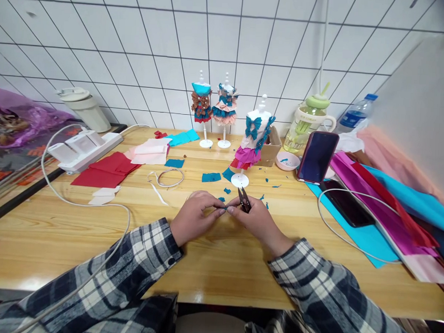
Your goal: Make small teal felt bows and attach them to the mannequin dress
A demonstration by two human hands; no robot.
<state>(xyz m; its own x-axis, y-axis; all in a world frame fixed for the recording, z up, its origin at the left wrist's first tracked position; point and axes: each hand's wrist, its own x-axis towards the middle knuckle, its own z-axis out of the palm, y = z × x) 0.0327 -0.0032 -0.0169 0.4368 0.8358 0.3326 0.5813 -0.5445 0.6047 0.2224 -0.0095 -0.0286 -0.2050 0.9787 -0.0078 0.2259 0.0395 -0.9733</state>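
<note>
Nearest the camera, two plaid sleeves point(131, 263) are seen resting over the wooden table point(218, 263). A small teal piece point(225, 208) is held above the table's middle, between the two hands; its shape is too small to be made out. It is pinched narrowly between thumb and forefinger of the left hand point(197, 213) and likewise of the right hand point(259, 220). Thread snips point(244, 201) are also retained in the right hand, blades slightly parted and pointed away from the wearer. Teal scraps point(211, 177) are scattered just beyond. A miniature dress form point(260, 115), dressed with a teal bow point(252, 127) and a magenta ruffled skirt point(245, 155), is stood behind the right hand. To the left, a wire coil point(170, 178) and folded red fabric point(105, 169) are laid. To the right, one smartphone point(317, 156) is propped up near a lidded drinking jug point(304, 123).
</note>
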